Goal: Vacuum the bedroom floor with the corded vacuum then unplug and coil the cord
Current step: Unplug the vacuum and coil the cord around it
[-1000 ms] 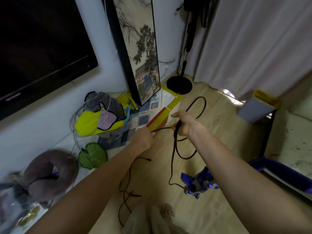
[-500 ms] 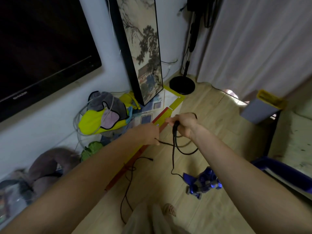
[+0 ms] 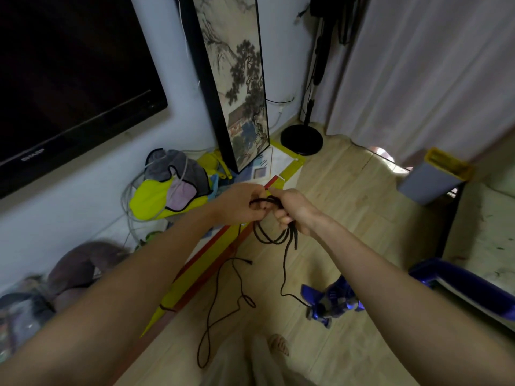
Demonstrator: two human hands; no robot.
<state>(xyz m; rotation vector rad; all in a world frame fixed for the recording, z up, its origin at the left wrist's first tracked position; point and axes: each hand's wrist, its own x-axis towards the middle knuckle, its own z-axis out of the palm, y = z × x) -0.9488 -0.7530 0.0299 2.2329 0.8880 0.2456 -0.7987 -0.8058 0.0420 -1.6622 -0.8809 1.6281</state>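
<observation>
Cord (image 3: 274,235) is black and thin, gathered in a few loops between the two hands over the wooden floor (image 3: 342,207). Where exactly it passes inside the hands is hidden by the fingers. Its far end on the floor is hard to follow; one thin strand runs down in curves near the person's foot (image 3: 278,344), another goes to the vacuum (image 3: 334,302), which is blue and partly covered by the right forearm.

Left hand (image 3: 239,203) has its fingers curled around the top of the loops. Right hand (image 3: 292,208) touches the left one, and its fingers are curled and pinch the same bundle, with the loops hanging just below it.

On the left wall hangs a dark TV (image 3: 69,79), cut off by the frame. A tall painting (image 3: 237,87) leans on the wall, with a yellow bag (image 3: 158,199) beside it. A fan base (image 3: 302,139) stands in the corner near the curtain (image 3: 418,65). A grey bin (image 3: 432,179) lies tilted at the right.
</observation>
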